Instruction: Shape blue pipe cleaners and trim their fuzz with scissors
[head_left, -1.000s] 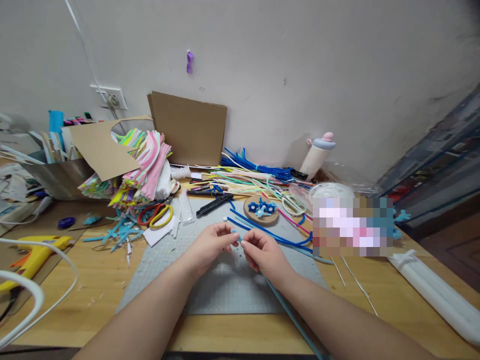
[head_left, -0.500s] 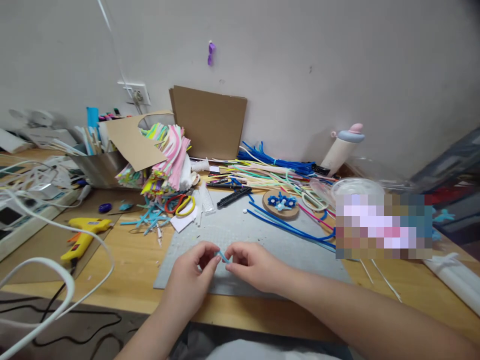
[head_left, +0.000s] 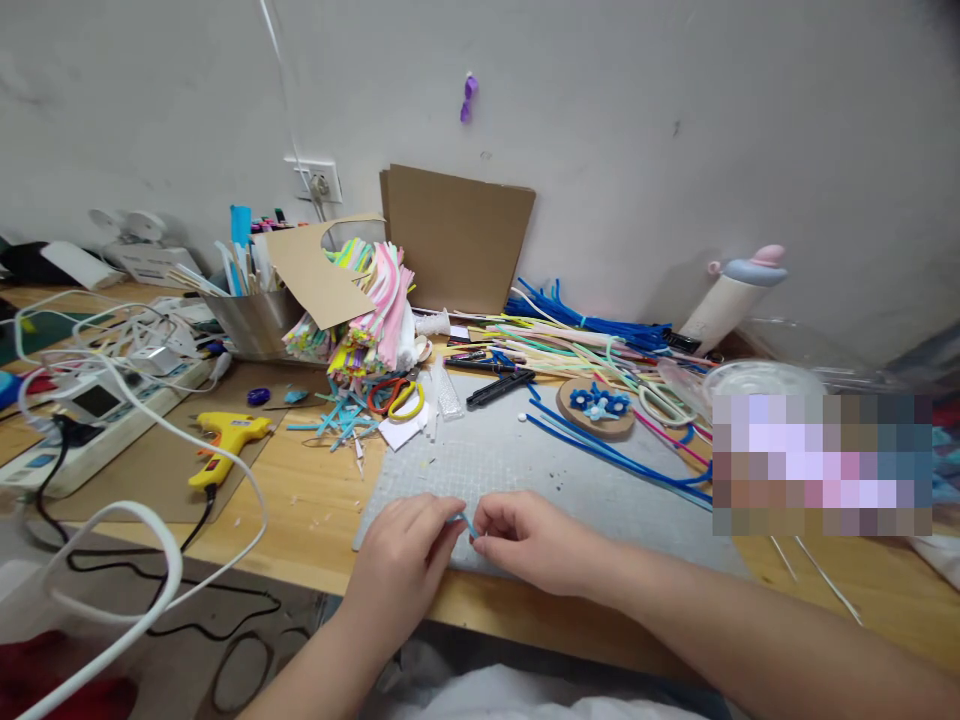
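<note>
Blue strip (head_left: 470,526), slim and bent, tight between left fingers (head_left: 441,512) and right fingers (head_left: 493,512).

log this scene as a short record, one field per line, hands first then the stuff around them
left hand: pinching a light blue strip
right hand: pinching the same strip
surface: grey mat on a wooden table
on mat: black pen, dark blue stems, disc bearing blue flowers
left side: yellow glue gun, scissors with orange and yellow handles
back: cardboard leaning on the wall, tilted bottle
hidden: whatever the pixelated patch at right covers
</note>
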